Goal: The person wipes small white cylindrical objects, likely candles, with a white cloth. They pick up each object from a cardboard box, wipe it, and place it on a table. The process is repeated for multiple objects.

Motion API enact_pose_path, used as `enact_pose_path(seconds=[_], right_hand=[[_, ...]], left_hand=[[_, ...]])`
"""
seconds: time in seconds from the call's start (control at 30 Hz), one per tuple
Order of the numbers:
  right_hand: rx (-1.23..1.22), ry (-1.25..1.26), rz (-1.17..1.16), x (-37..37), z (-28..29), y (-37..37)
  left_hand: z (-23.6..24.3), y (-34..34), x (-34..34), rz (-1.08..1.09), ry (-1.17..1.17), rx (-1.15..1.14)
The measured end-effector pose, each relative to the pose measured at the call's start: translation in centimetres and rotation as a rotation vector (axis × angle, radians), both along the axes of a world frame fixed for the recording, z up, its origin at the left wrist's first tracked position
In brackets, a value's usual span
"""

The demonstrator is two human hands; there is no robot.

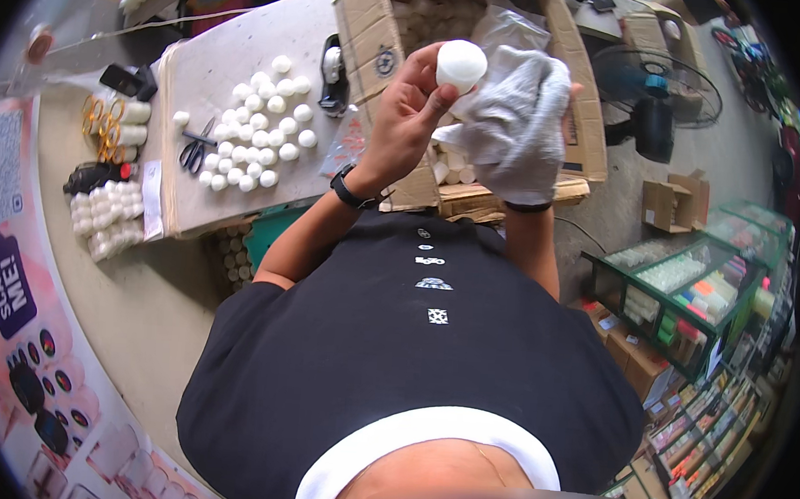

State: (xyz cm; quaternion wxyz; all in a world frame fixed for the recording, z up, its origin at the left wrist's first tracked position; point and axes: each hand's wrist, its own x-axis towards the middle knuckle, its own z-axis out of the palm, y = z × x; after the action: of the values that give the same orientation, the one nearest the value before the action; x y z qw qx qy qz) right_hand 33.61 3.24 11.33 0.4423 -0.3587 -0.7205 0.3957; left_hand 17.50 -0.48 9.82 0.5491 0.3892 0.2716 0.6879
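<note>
Raised over an open cardboard box (364, 38), my left hand (408, 111) pinches a short white candle (461, 66) with a rounded end between thumb and fingers. Just to the right is my right hand (520, 128), covered by a light grey knitted glove (526, 101) that ends in a black cuff at the wrist. A bit of bare finger shows at its right edge. The loose fabric hides the other fingers and reaches close to the candle. Inside the box, more white candles (435, 18) lie beside a clear plastic bag (511, 27).
On the table (219, 47) at left, several white candles (261, 119) stand grouped near black scissors (196, 147) and a black tape dispenser (334, 73). Packed white candles (106, 210) lie beyond its left edge. A black fan (652, 119) stands right of the box, above a glass display case (685, 279).
</note>
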Motion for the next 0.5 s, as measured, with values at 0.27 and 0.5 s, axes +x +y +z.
enact_pose_path(seconds=[0.27,0.5], right_hand=[[0.185,-0.796,0.107,-2.1,-1.0,1.7],[-0.264,-0.443,0.16,1.4,-5.3,1.3]], left_hand=[[-7.5,0.4,-15.2,0.585,0.063,-0.036],[-21.4,4.6,-30.1,0.821,1.317,-0.652]])
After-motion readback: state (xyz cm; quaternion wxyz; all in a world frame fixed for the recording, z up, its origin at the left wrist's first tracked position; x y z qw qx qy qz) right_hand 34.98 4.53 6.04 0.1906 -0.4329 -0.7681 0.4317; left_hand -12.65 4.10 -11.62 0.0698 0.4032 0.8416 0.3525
